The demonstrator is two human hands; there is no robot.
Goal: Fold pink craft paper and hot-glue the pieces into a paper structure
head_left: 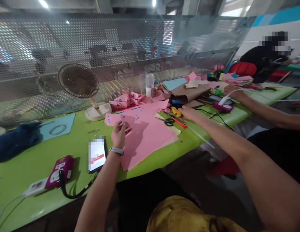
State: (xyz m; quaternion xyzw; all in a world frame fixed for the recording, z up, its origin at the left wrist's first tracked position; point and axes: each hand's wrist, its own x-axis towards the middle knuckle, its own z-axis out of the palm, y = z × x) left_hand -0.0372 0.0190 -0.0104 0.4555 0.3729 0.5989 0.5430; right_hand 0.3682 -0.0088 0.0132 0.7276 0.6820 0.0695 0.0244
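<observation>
My left hand (120,130), with a watch band at the wrist, is closed on a piece of pink paper (113,119) marked with blue dots. Beneath it lies a large pink sheet (150,135) on the green table. My right hand (187,113) is stretched to the right, at a yellow tool (176,112) whose kind I cannot make out. Its fingertips are too small and partly hidden to show a grip. Black-handled scissors (168,121) and an orange cutter (179,122) lie just left of that hand. A blue-and-black item (176,102) sits beyond it.
A small fan (78,82) stands at the back left. A phone (96,154) and a magenta power strip (60,170) with cables lie near my left arm. Pink scraps (127,99) and brown paper (191,92) fill the back. A co-worker's hand (233,91) rests at right.
</observation>
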